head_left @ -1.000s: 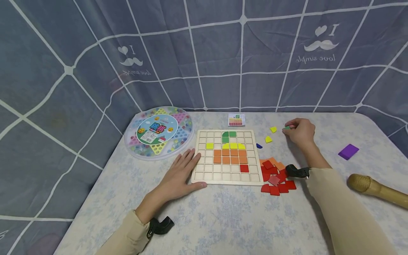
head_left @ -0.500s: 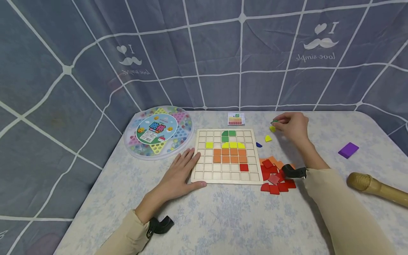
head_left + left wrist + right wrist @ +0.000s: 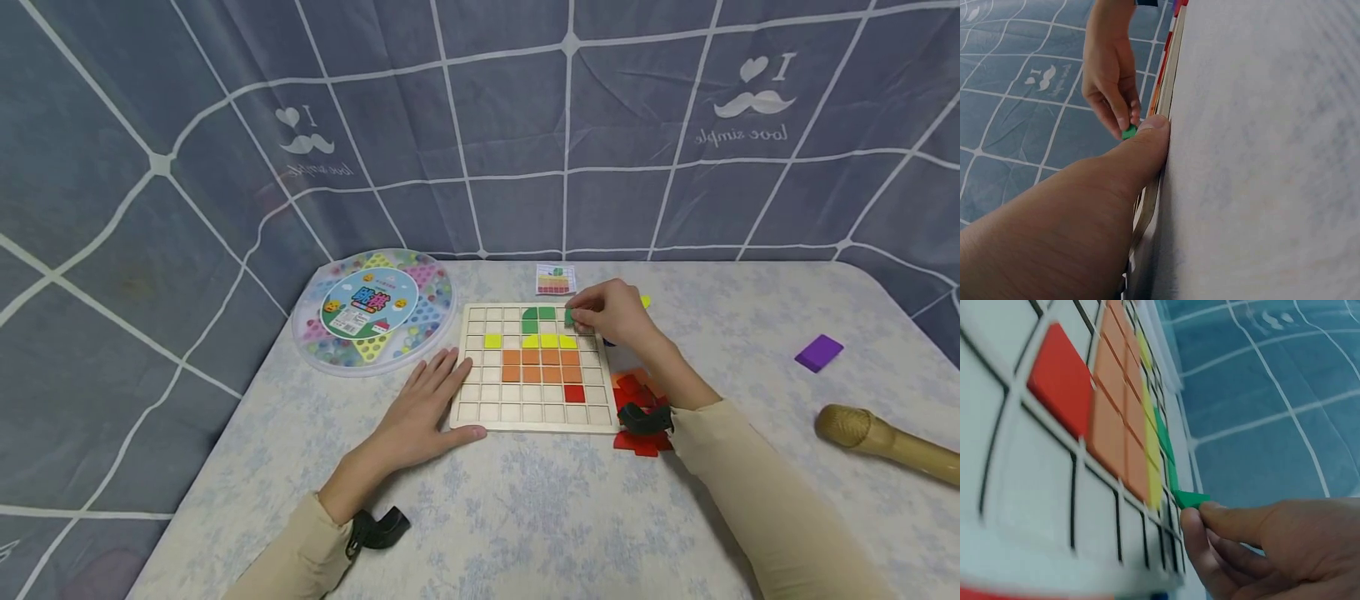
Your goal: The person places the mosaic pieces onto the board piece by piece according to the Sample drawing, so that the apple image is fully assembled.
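A pale wooden grid board (image 3: 480, 414) lies on the table, with green, yellow, orange and red tiles set in some of its squares. My right hand (image 3: 617, 315) pinches a small green tile (image 3: 1190, 499) between thumb and finger, over the board's upper right squares, close to the green tiles (image 3: 547, 313) in the top row. My left hand (image 3: 422, 414) lies flat with spread fingers, its fingertips and thumb at the board's left edge. In the left wrist view the left thumb (image 3: 1147, 140) rests along the board's edge.
Red and orange tiles (image 3: 633, 390) lie heaped right of the board, partly under the right wrist. A picture card (image 3: 556, 280) sits behind the board. Around them are a round marble-game box (image 3: 315, 333), a purple block (image 3: 819, 353) and a tan microphone (image 3: 862, 430).
Carrying the green tile, my right hand has moved left from beside the loose yellow pieces to above the board. The left hand has stayed in place.
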`<move>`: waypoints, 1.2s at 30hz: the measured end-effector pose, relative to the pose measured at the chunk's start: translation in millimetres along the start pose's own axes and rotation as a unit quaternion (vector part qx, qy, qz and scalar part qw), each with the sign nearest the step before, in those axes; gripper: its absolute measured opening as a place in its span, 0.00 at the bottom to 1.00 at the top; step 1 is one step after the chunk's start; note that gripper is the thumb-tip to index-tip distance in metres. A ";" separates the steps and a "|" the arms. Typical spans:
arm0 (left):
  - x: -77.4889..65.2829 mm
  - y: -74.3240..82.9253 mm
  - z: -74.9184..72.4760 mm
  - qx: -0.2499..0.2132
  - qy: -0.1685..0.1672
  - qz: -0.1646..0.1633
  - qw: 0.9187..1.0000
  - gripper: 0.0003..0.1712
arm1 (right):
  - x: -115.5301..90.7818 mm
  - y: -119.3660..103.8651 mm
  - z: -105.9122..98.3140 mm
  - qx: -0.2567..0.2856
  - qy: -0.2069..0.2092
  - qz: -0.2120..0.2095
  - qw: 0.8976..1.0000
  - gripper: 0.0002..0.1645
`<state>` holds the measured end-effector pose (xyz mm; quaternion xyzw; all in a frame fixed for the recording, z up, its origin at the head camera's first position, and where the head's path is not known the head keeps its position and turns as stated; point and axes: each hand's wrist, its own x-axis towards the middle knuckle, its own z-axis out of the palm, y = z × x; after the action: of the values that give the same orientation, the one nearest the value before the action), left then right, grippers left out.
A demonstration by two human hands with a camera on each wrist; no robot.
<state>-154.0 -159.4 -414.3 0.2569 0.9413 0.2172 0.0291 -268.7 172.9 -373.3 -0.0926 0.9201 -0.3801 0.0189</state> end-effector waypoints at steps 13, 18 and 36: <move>0.9 -1.3 0.2 0.011 -0.002 -0.001 1.000 0.59 | 2.9 -15.8 30.6 -0.014 0.027 -0.052 0.998 0.08; 0.4 -1.1 -0.7 0.011 0.001 0.005 1.000 0.58 | 2.2 -19.0 35.7 -0.035 0.038 -0.074 0.996 0.08; 0.0 -1.8 -0.7 0.011 0.001 0.005 1.000 0.59 | 2.7 -23.2 43.6 -0.061 0.027 -0.108 0.992 0.09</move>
<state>-154.9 -161.1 -414.5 0.2618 0.9422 0.2074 0.0248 -263.1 126.0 -387.9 -0.1818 0.9266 -0.3250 -0.0529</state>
